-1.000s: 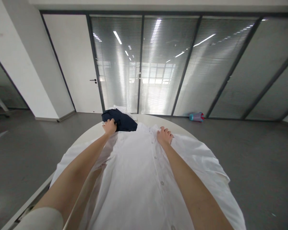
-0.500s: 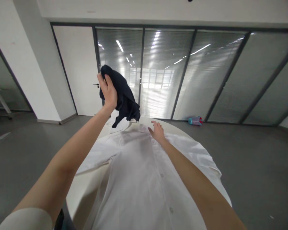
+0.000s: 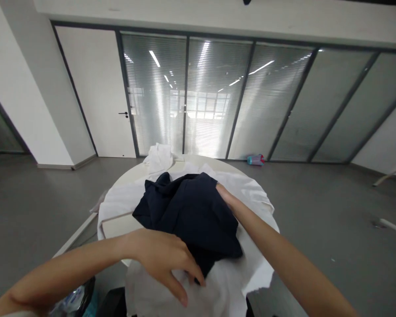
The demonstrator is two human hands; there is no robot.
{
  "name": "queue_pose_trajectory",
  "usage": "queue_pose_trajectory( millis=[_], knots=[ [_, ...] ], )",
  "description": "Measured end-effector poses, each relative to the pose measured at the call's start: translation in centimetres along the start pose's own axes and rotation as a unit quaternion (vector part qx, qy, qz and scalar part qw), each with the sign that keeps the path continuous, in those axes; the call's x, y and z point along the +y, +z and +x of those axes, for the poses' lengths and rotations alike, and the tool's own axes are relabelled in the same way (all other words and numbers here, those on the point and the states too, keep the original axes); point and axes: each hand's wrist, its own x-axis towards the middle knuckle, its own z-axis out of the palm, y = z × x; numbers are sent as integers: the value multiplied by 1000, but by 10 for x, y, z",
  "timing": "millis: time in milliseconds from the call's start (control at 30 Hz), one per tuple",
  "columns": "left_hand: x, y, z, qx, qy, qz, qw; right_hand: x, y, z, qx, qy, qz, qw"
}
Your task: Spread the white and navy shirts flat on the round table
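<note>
A crumpled dark navy cloth lies over a white buttoned shirt spread across a round pale table. My left hand is at the near edge of the navy cloth, above the white shirt, fingers apart and thumb pointing down. My right hand reaches to the right side of the navy cloth; its fingers are hidden behind or under the fabric, so its grip does not show.
A bunched white cloth sits at the far left of the table. Below the left forearm is a bin with a bag. A blue and pink bundle lies on the floor by the glass wall.
The navy cloth has come down from the raised left hand onto the white shirt. My left hand has dropped toward me and let go. My right hand has moved to the cloth's right side.
</note>
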Motion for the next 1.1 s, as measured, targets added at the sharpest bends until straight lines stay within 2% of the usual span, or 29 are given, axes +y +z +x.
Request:
queue_pose_trajectory(
  millis=[33, 67, 100, 133, 167, 200, 233, 267, 300, 400, 467, 533, 633, 733, 867, 967, 1033, 1100],
  knots=[
    [0, -4, -4, 19, 2, -22, 1000, 0, -2, -7, -3, 1, 4, 1000],
    [-3, -8, -8, 74, -11, -22, 997, -1, -3, -14, -5, 1, 13, 1000],
    [-10, -13, -11, 165, -49, 4, 985, -3, -6, -21, -2, -4, 26, 1000],
    [-20, -17, -15, 266, -95, 56, 958, -6, -10, -28, 11, -15, 38, 999],
    [-34, -19, -19, 352, -147, 123, 916, -9, -15, -35, 33, -30, 48, 998],
    [-50, -20, -24, 411, -210, 184, 868, -13, -22, -42, 57, -49, 53, 996],
    [-66, -18, -29, 440, -272, 225, 826, -16, -31, -50, 82, -72, 45, 993],
    [-82, -15, -35, 446, -318, 240, 801, -20, -40, -58, 108, -97, 22, 989],
    [-96, -11, -40, 440, -349, 234, 794, -22, -49, -68, 132, -118, -17, 984],
    [-123, 3, -55, 398, -397, 185, 806, -21, -75, -99, 170, -130, -180, 960],
    [-131, 9, -61, 395, -417, 179, 798, -10, -89, -117, 152, -91, -259, 949],
    [-134, 10, -64, 405, -435, 182, 783, 4, -101, -131, 109, -50, -285, 951],
    [-137, 4, -64, 389, -445, 177, 787, 23, -114, -144, 57, -28, -251, 966],
    [-137, -2, -61, 347, -440, 192, 805, 29, -115, -153, 55, -32, -219, 974],
    [-135, -7, -55, 312, -445, 208, 813, 16, -99, -162, 112, -68, -230, 964],
    [-138, -14, -51, 298, -458, 194, 815, 0, -88, -161, 124, -87, -228, 962],
    [-143, -21, -50, 303, -457, 180, 817, -10, -86, -159, 128, -75, -179, 973],
    [-151, -30, -49, 311, -444, 170, 823, -17, -88, -157, 128, -39, -84, 987]
  ],
)
